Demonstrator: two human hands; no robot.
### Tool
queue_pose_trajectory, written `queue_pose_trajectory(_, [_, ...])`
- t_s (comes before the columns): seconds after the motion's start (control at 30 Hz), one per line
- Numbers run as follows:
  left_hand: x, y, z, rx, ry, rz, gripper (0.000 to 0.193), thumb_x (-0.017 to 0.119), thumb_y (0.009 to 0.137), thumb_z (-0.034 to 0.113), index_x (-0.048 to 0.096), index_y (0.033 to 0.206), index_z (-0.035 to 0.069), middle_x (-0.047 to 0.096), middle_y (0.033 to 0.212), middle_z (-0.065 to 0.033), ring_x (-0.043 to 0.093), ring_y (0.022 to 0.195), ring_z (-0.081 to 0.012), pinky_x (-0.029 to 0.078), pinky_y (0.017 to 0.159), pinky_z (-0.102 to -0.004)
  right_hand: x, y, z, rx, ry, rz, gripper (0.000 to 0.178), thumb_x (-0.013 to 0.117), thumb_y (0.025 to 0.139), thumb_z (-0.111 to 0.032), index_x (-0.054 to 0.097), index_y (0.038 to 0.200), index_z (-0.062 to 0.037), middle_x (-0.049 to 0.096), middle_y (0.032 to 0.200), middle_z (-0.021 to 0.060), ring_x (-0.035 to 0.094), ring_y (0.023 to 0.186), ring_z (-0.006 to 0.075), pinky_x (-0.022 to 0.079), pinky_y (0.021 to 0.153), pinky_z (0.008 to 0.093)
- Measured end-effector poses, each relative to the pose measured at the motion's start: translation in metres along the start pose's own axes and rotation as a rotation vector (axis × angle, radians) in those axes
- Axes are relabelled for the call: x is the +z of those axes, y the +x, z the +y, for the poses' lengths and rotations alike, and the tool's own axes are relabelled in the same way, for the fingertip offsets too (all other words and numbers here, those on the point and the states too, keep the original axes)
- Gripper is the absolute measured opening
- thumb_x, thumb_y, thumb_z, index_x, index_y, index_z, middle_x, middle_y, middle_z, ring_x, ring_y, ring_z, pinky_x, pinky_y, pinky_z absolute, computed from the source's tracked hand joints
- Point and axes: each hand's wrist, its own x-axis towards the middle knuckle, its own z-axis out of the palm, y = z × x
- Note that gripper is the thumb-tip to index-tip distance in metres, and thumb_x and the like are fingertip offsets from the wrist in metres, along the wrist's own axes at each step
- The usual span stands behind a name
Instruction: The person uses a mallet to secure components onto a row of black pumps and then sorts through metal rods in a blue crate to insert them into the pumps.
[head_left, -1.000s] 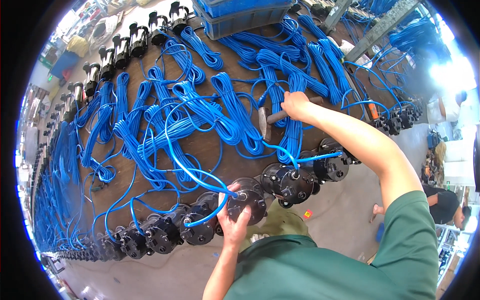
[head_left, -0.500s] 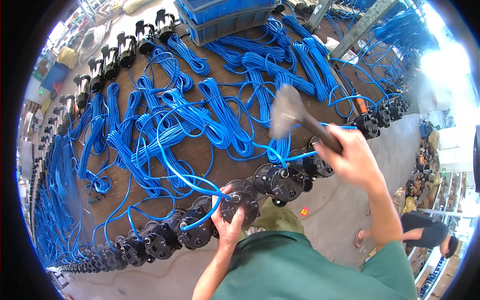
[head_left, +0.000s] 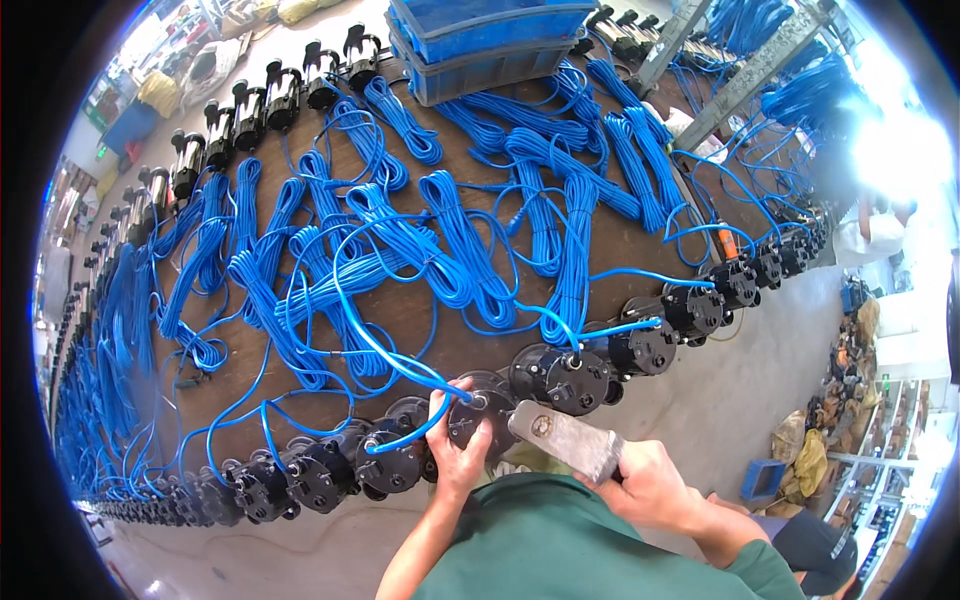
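Observation:
My right hand [head_left: 655, 487] is closed round the handle of a hammer, and most of the handle is hidden by the fingers. The worn grey hammer head [head_left: 568, 440] is beside the right rim of a black cylindrical unit that looks like a pump [head_left: 482, 408]; I cannot tell whether they touch. My left hand [head_left: 457, 447] grips this unit from its left and near side, thumb on the end cap. A thick blue cable [head_left: 395, 367] runs into the cap near my left fingertips. Similar black units stand on either side, a nearer one [head_left: 390, 460] to the left and another [head_left: 565, 378] to the right.
Bundled blue cables [head_left: 405, 245] lie across the brown tabletop [head_left: 240, 375]. Black units line its edges. Stacked blue crates [head_left: 490, 60] stand at the far side beside a metal post [head_left: 755, 85]. Another person [head_left: 815, 550] is at the lower right, near a blue bin [head_left: 763, 480].
My right hand has swung the hammer down and toward me, from above the cables to beside the held unit. My left hand keeps its grip. The view has shifted slightly.

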Motion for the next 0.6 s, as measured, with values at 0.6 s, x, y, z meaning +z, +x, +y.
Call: queue_pose_trajectory(0.6, [-0.014,-0.005,-0.041,0.451,0.322,0.056,0.096,0.098,0.051,0.035,0.057,0.13,0.0,0.061,0.13,-0.0205,0.059,0.122,-0.0386,0.047,0.104,-0.0482,0.036,0.022,-0.039,-0.182,-0.206,-0.137,0.029,0.069,0.091,-0.023,0.057,0.111,-0.0047,0.068,0.076,0.0177,0.067,0.07,0.0415,0.054,0.063,0.0487])
